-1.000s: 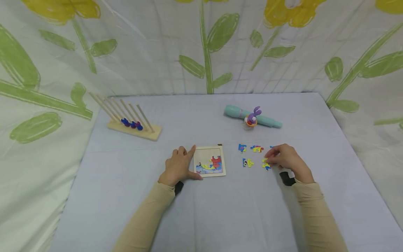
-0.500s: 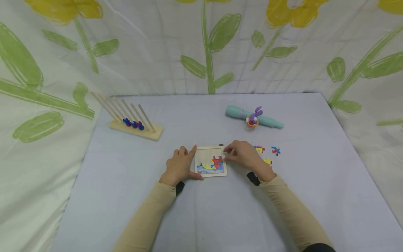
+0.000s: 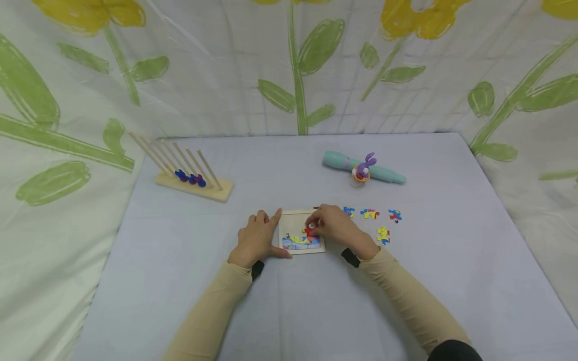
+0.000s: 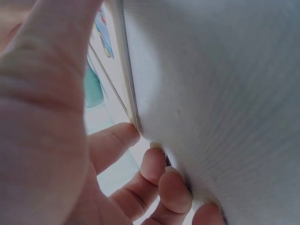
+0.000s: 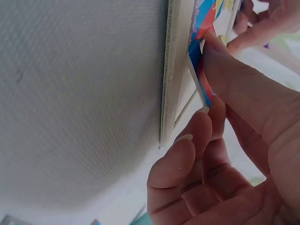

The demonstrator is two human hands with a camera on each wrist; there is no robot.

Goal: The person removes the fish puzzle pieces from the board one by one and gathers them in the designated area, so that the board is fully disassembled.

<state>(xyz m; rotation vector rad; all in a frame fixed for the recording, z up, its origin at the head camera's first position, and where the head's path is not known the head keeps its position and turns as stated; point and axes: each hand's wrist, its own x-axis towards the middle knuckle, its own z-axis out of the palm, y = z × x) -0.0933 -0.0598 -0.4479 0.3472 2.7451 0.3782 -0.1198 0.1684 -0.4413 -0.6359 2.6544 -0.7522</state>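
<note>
A square wooden puzzle board (image 3: 293, 220) lies flat on the white-covered table, its lower part filled with colourful pieces. My left hand (image 3: 257, 239) holds it along the left side, the index fingertip at the far corner and the thumb at the near one. Over the board's right side, my right hand (image 3: 336, 225) pinches a puzzle piece (image 5: 205, 89) between thumb and fingers; in the right wrist view it is red and blue and tilted. Fingers partly hide the red section of the picture. Loose puzzle pieces (image 3: 370, 213) lie right of the board.
Behind the board lie a teal tapered tube (image 3: 336, 160) and a small purple rabbit-eared toy (image 3: 364, 169). A wooden base with upright pegs (image 3: 217, 195) stands at the back left, several blue and dark red beads on it. A flower-painted curtain (image 3: 226, 75) hangs behind the table.
My right hand has moved left from the loose pieces to the board, carrying a puzzle piece. My left hand keeps its place on the board.
</note>
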